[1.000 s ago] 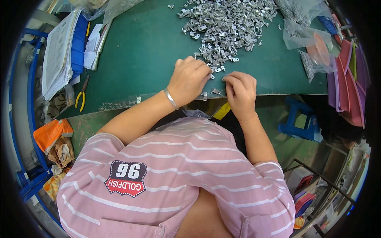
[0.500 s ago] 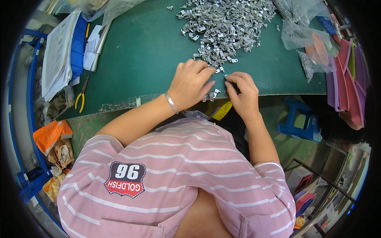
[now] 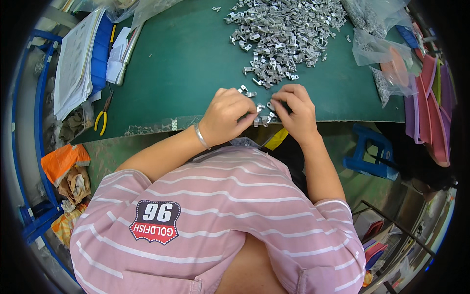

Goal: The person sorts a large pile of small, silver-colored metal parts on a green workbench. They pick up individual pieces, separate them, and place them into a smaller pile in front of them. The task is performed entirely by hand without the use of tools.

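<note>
Small bent metal brackets form a big pile (image 3: 289, 34) on the green table (image 3: 186, 54). My left hand (image 3: 227, 115), with a bangle on its wrist, is curled in front of the pile. Its thumb and forefinger close at a metal bracket (image 3: 260, 108); blur partly obscures the hold. Facing it, my right hand (image 3: 296, 112) pinches another small bracket (image 3: 270, 105) between thumb and fingertips. Several loose brackets (image 3: 265, 120) lie between the hands by the table's front edge. Two more brackets (image 3: 251, 94) rest just beyond my left fingers.
At the left are yellow-handled pliers (image 3: 101, 120) and a blue tray (image 3: 100, 59) with papers. Clear bags (image 3: 369, 46) of metal parts lie at the right, beside pink and purple folders (image 3: 431, 103). A blue stool (image 3: 369, 152) stands below the table's right side.
Both hands have drawn back from the pile's near tip. My left hand moved left and nearer to me, and the loose brackets between the hands show more fully.
</note>
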The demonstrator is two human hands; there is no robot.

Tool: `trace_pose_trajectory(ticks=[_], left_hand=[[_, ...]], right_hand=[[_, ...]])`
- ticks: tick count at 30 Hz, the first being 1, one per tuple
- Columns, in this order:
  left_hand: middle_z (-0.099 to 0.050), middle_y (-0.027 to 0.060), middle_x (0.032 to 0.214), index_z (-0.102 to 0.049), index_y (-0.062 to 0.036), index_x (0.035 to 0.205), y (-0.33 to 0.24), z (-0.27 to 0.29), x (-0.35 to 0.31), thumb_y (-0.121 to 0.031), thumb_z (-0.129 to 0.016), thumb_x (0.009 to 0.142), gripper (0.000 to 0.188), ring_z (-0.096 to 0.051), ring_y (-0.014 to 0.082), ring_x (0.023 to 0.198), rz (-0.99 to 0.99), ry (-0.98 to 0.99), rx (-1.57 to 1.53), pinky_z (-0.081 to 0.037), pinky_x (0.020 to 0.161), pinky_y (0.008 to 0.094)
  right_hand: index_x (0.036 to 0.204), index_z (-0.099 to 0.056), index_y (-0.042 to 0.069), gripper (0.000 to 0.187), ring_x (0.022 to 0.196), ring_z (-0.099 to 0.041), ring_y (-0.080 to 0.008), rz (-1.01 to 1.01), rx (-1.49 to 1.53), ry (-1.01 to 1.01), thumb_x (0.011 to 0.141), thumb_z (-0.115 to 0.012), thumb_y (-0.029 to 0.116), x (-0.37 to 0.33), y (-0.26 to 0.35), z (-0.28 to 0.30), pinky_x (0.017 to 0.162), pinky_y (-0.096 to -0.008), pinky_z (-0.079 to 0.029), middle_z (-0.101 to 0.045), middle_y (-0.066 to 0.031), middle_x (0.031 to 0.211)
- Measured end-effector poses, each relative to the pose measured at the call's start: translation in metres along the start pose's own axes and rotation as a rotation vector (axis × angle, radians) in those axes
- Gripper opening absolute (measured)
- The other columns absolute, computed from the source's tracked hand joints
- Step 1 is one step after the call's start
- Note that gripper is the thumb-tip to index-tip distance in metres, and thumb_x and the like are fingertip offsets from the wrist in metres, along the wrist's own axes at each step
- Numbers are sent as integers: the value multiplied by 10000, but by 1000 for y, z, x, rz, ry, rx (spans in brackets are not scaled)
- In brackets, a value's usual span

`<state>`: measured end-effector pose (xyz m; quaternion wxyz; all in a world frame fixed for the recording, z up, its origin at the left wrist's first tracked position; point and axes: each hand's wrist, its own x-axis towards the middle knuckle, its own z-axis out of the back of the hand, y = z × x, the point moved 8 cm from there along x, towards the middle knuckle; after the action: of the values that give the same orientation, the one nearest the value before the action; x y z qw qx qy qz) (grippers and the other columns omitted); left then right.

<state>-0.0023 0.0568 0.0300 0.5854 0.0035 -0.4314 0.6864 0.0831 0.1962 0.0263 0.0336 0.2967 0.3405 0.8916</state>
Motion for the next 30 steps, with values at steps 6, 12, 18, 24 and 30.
trace_pose_trajectory(ticks=[6,12,18,24,30], left_hand=[[-620,133,978,-658,-20,951,17,13,-4,-32,-717,786,176,-600,301,806,173,-90,-11,-477,782,373],[-596,113,965,-659,-44,949,29,2,7,-35,-732,783,182,-594,308,880,134,3,89,-487,770,379],[-603,101,907,-642,-34,919,26,-4,4,12,-745,751,202,-606,278,806,104,-1,-34,-500,713,353],[-596,84,892,-633,-15,924,30,9,2,54,-724,764,197,-600,195,734,278,-63,-146,-502,674,297],[-603,93,919,-632,-8,936,25,13,-2,57,-715,764,202,-621,206,821,222,-81,-140,-511,719,302]], right_hand=[[893,-687,26,138,838,-620,-297,-43,-33,-64,767,-742,14,8,2,-4,729,-382,-502,-642,-109,893],[876,-702,58,112,858,-619,-268,67,-56,115,777,-748,79,10,11,-14,766,-377,-451,-659,-66,910],[875,-687,79,112,858,-617,-254,89,-85,44,775,-733,59,19,33,-18,780,-370,-432,-664,-51,891],[857,-665,81,141,841,-625,-256,98,-66,9,748,-722,11,14,22,-23,766,-379,-439,-670,-44,860],[839,-672,100,130,851,-621,-242,65,-107,61,741,-745,54,18,30,-27,786,-384,-419,-659,-32,818]])
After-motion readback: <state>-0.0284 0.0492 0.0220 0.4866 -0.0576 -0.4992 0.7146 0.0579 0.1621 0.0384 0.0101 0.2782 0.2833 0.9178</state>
